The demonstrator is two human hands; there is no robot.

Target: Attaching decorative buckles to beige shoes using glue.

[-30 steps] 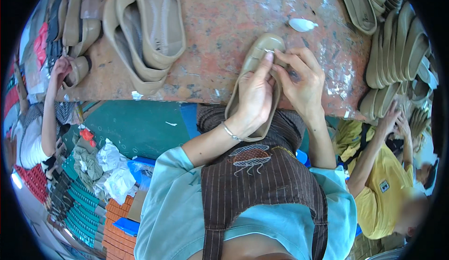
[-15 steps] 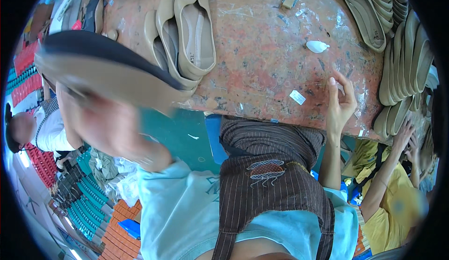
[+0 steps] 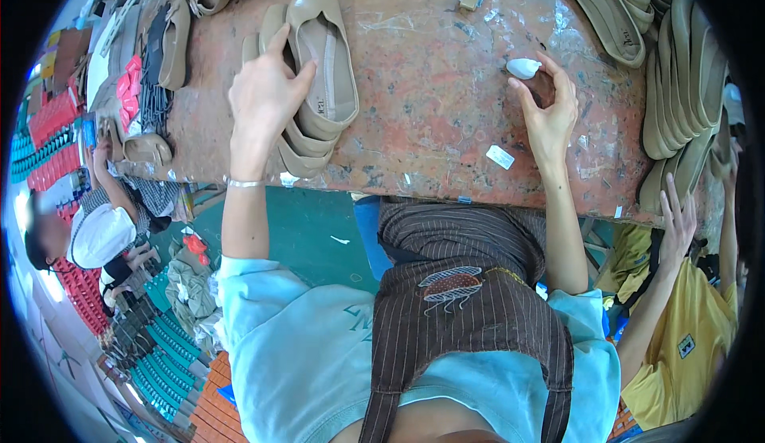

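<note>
Seen from the head camera, a stack of beige shoes (image 3: 315, 84) lies on the reddish desk (image 3: 430, 116). The left hand (image 3: 263, 96) is laid flat on the stack, grip wide. The right hand (image 3: 550, 112) is curled loosely, fingertips touching a small white piece (image 3: 523, 67).

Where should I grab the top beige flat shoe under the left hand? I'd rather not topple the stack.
Grip the beige flat shoe across its open middle, coming from above. Its opening faces up, and the left hand already rests on the near side.
</note>
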